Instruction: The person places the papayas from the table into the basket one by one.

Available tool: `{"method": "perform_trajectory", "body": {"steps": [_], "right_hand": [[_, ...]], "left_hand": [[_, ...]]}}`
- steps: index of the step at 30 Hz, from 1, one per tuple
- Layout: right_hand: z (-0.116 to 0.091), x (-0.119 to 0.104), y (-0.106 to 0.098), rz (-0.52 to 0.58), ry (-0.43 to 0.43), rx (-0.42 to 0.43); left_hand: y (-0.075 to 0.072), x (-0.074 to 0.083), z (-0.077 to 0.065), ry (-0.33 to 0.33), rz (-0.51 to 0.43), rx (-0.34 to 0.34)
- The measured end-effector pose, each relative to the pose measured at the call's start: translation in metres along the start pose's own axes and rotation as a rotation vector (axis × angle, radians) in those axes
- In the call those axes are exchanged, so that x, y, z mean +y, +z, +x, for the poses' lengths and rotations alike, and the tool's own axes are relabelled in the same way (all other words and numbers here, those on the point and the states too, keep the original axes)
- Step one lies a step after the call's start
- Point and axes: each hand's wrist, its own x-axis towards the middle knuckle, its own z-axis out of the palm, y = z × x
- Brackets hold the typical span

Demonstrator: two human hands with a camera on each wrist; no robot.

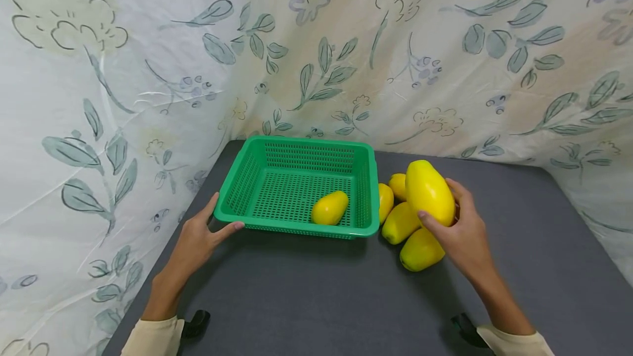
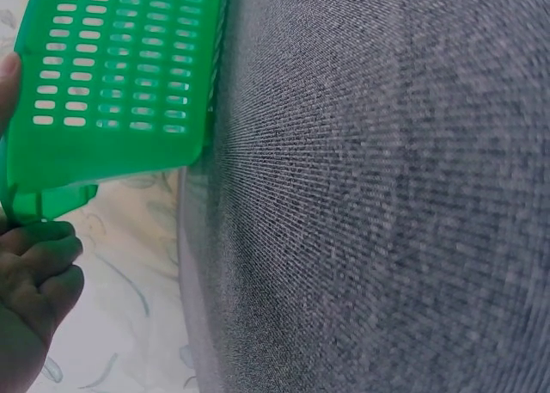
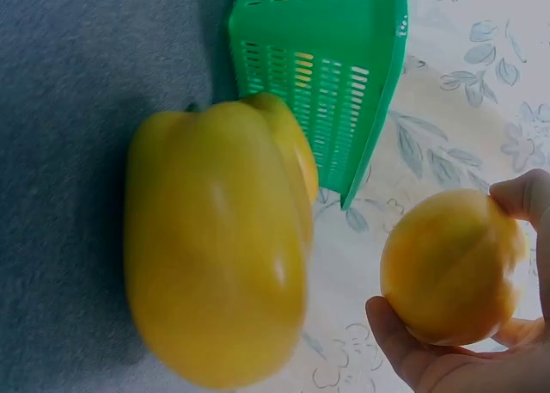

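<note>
1. Ok, R-hand grip (image 1: 462, 229) (bare) is closed on one big smooth yellow oval fruit (image 1: 429, 191), off the grey cloth-covered counter (image 1: 306, 301), above the loose pile. Thumb on near side, fingers round the far/right side; prob. held this way b/c spanning the rounded body beats pinching a slick end.

2. L-hand grip (image 1: 198, 238) (bare) holds the front-left corner of the rectangular green perforated plastic basket (image 1: 309, 155): thumb over front rim, fingers at the left side, curled in L wrist view. Likely to steady it, since light plastic could slide if bumped. Base fully flat on counter? Can't tell.

3. Basket sits L of the pile, open side up, so its inside is reachable from above. One smaller yellow oval fruit (image 1: 330, 207) lies inside on the mesh floor, near front-right; resting on its side, presumably b/c the rounded shape won't stand.

4. Four loose yellow fruits on counter, just R of basket: one by the wall (image 1: 386, 202), one at back (image 1: 397, 185), one mid (image 1: 401, 223), one in front (image 1: 422, 250). Bunched close, prob. for short reach w/ R hand; wall may also stop rolling leftward. Exact contact w/ wall unclear, rim overlaps the view.

5. Bkgd: white floral-print fabric (image 1: 296, 43) behind + L side, prob. hung as a plain screen.
</note>
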Motion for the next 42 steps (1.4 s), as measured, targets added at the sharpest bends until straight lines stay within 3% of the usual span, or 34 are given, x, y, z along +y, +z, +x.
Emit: {"method": "perform_trajectory", "body": {"steps": [13, 42], "right_hand": [[0.001, -0.014, 0.010, -0.004, -0.034, 0.007], [0.003, -0.038, 0.029, 0.097, -0.042, -0.082]], "left_hand": [[0.001, -0.001, -0.001, 0.020, 0.013, 0.016], [0.002, 0.001, -0.001, 0.011, 0.018, 0.022]]}}
